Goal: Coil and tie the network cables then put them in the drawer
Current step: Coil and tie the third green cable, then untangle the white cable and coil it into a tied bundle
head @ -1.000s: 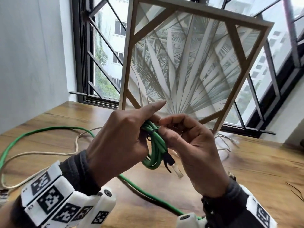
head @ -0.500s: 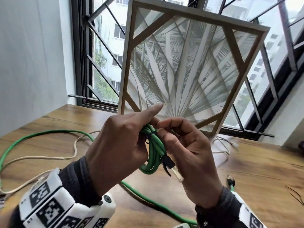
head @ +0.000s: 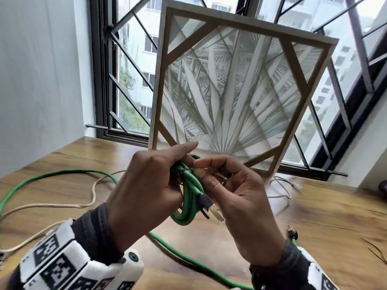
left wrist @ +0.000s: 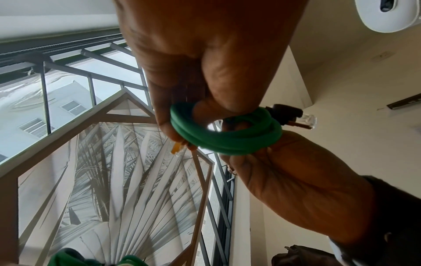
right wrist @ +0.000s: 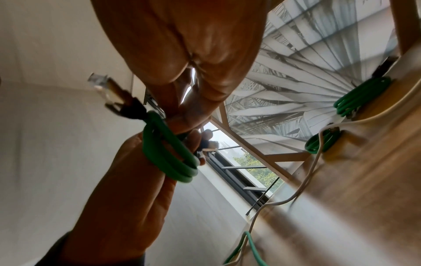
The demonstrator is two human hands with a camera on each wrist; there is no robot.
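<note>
Above the table (head: 314, 216), both hands' grip (fingers curled) on green coil (head: 189, 197)

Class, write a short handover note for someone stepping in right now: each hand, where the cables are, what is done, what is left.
Left hand: grips the green coil above the table.
Right hand: pinches the thin dark tie near the coil's top.
Done: this cable is coiled, the tie is around it; whether it is fastened cannot be told.
Loose on the table: a long green cable and a white cable.
Left: finish the tie, coil and tie the rest, put all in the drawer, which is not in view.
</note>
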